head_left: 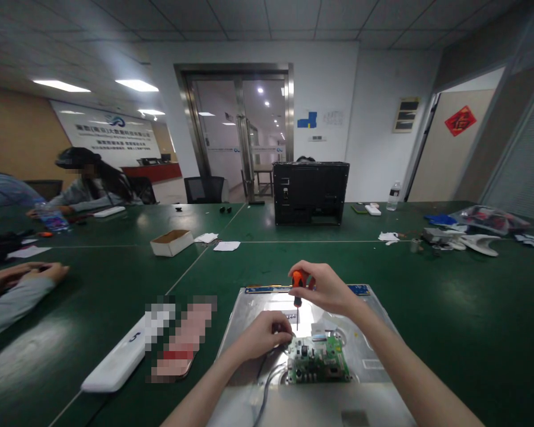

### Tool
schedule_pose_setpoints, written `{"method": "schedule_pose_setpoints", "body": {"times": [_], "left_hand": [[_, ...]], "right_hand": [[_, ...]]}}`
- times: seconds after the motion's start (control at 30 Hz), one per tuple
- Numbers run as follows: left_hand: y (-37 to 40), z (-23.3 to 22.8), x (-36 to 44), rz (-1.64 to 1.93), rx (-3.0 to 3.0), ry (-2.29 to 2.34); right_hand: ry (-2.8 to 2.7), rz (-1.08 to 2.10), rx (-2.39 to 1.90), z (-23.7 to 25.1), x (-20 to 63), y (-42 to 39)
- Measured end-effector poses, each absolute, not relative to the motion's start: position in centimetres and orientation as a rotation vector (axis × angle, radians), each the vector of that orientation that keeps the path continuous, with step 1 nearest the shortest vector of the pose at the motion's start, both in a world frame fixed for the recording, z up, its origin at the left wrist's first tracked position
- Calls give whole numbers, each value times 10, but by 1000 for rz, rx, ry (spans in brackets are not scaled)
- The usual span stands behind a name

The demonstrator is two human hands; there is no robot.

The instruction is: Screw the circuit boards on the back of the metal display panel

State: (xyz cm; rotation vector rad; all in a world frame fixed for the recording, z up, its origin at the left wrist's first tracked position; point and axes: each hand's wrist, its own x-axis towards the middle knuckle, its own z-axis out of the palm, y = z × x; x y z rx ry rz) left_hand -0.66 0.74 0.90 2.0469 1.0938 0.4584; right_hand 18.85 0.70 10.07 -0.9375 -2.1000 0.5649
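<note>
Bench (449, 308): green, long; carries everything listed.
Metal panel (382, 391): landmark; flat grey sheet lying at the bench's near edge, directly below the camera.
Black monitor back (310, 193): upright, well beyond the panel's far edge.
White plastic strip (115, 365): flat, left of the panel, marked with a "5".
Cardboard box (171, 242): open, shallow, far left of the panel; contents cannot be told from this angle.
Circuit board (319, 360): green, lying on the panel near its middle, grey cables running off its left side.
Right hand (327, 286): curled about the orange handle, above the panel's far half.
Left hand (261, 335): fingers drawn together low beside the shaft, touching the panel just left of the board; what it pinches cannot be told.
Screwdriver (297, 289): upright, tip down near the board's far-left corner.
Handling note: best kept vertical, tip seated fully before turning, with steady downward pressure; the left hand steadies the tip.
Others: a person's hands (31, 274) resting far left of the panel.
</note>
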Motion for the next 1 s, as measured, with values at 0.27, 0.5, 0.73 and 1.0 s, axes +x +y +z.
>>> {"method": "schedule_pose_setpoints", "body": {"times": [0.27, 0.5, 0.73, 1.0], "left_hand": [[7, 5, -11, 488, 2061, 1049], [5, 3, -9, 527, 2020, 1046], [9, 1, -10, 506, 2011, 1018], [6, 4, -10, 486, 2051, 1049]], "right_hand": [[-2118, 590, -910, 95, 182, 6], [-2132, 605, -901, 97, 180, 1], [-2173, 596, -918, 94, 178, 0], [-2173, 578, -960, 90, 179, 2]]}}
